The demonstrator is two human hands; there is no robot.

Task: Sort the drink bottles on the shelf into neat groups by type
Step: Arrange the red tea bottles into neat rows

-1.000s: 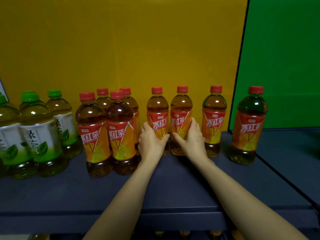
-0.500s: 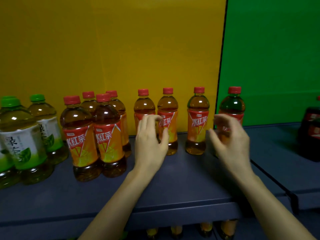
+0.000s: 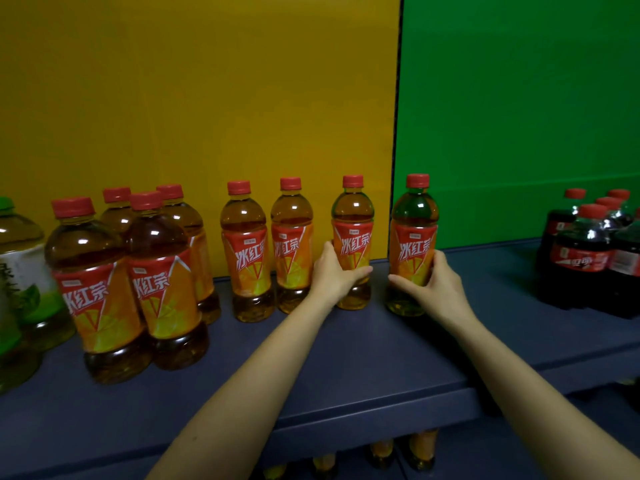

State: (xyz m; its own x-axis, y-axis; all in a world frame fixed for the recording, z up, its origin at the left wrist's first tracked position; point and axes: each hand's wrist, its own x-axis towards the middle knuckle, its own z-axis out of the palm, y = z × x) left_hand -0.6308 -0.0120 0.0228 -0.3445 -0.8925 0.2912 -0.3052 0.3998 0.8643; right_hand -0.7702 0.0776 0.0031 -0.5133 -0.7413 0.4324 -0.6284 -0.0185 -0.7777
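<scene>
Head view, looking down along a dark blue shelf, and both hands are on bottles at once. The left hand wraps round the lower label of a clear plastic iced-tea bottle with a red cap and orange label, thumb across the front. The right hand curls round its neighbour, the rightmost red-capped iced-tea bottle, which stands just past the seam where the yellow back panel meets the green back panel. Both bottles are upright; I cannot tell whether either is off the surface.

To their left, two more iced-tea bottles stand side by side near the back. Further left, a tight cluster of four iced-tea bottles sits toward the front edge. Green-tea bottles with white and green labels are at the far left, and dark cola bottles are well apart at the far right.

My read: the iced teas are going into one block, and these two stragglers are the pair in hand. The next move looks like a slide or lift leftward to close the gap. That calls for a firm, low hold with both bottles kept vertical, so neither knocks the one standing just beside the left hand.
</scene>
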